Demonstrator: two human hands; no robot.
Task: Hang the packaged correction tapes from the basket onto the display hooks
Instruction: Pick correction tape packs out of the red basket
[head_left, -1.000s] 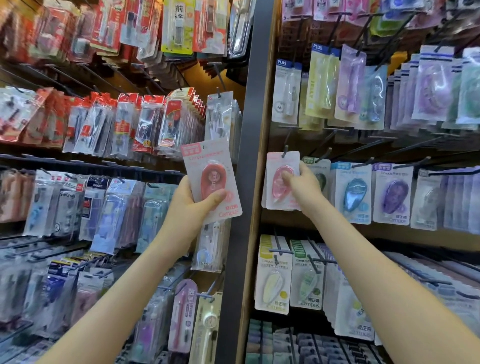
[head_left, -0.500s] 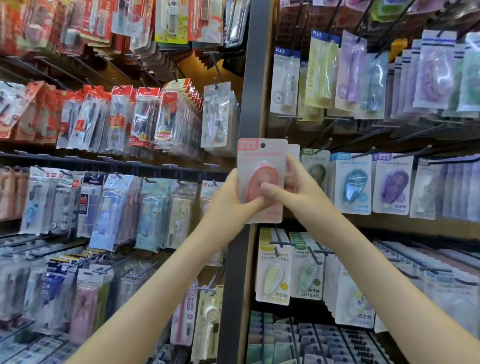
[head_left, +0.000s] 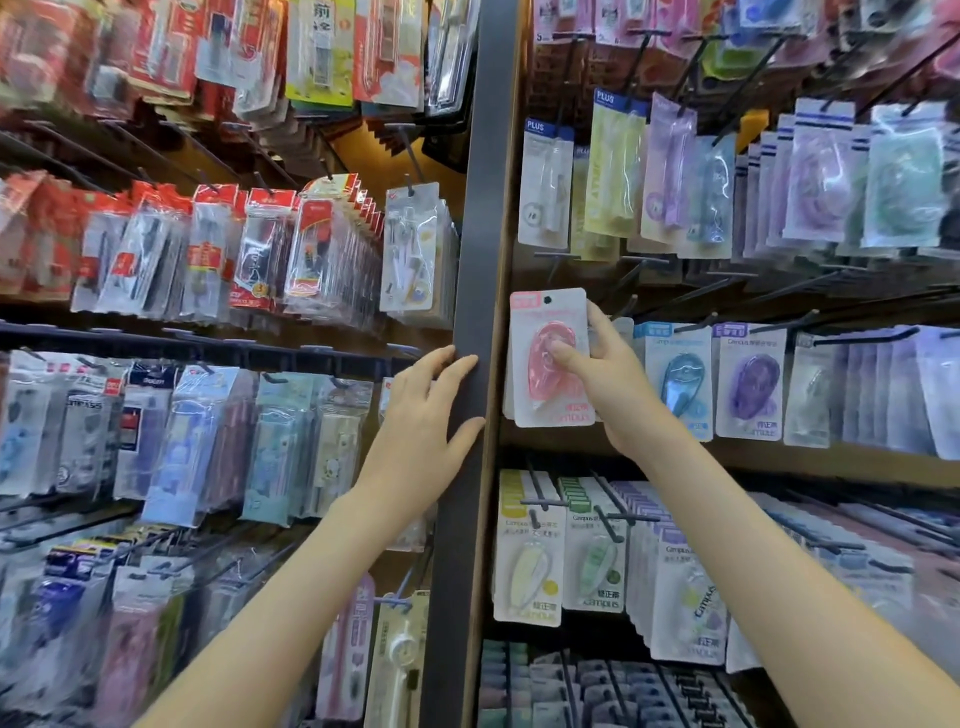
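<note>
Handover: a second ago the left hand (head_left: 426, 415) held the pink correction tape pack (head_left: 551, 358) up by the dark post (head_left: 475, 249). Half a second ago both hands were on it. Now only the right hand (head_left: 615, 387) has it.
Right fingers: we see the thumb pressed on the front of the clear bubble and the fingers (head_left: 597, 323) wrapped round the card's right edge, so the pack is pinched between them.
Left fingers: straight and loosely spread (head_left: 447, 364), lying on the face of the post and holding nothing.
Where the pack is: it has moved right of the post, to the leftmost place in the middle row. It is upright and faces us, just beside the blue tape pack (head_left: 678, 382), with the purple tape pack (head_left: 750, 387) further along.
Behind it: pale card edges show at its lower left, so we take it that matching packs already hang there.
Hole and hook: the round hole (head_left: 547, 300) at the top of the card shows dark. The hook itself is hidden behind the card, and we cannot tell whether its tip is through yet.
What this means: we judge the pack is now at its place. What remains is to slide the hole along the hook and let go.
Left hand next: it is free, and we expect it could fetch another pack.
Basket: out of view, so we cannot say how many packs are left.
</note>
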